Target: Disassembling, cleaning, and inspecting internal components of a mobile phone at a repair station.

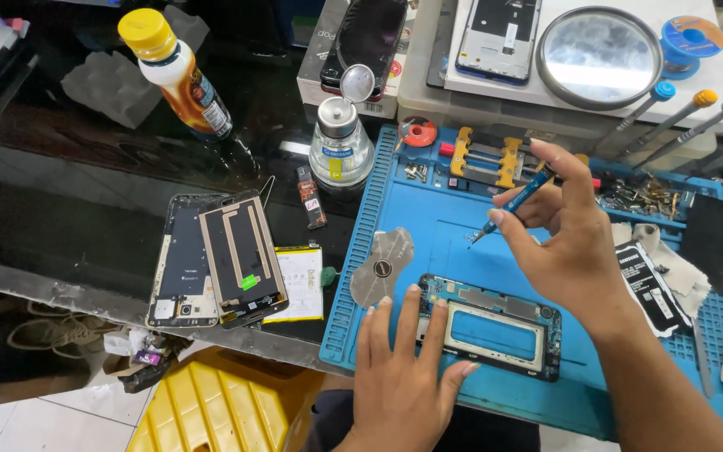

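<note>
While the left hand (399,381) is pressing flat, fingers spread, on the near end of the opened phone frame (491,326) lying on the blue mat (428,213), the right hand (566,230) is pinching a blue screwdriver (516,201) in a closed grip, its tip hovering above the mat beyond the frame. A slip could be gouging the exposed board, and a loosened screw could be rolling off among the clutter. Left of the mat, on the dark table (69,201), a white-labelled battery (299,285) is lying beside a stacked phone back and screen (219,259); a yellow-capped bottle (177,71) is wearing a dark label, and a clear dispenser bottle (340,142) a blue-and-yellow one.
</note>
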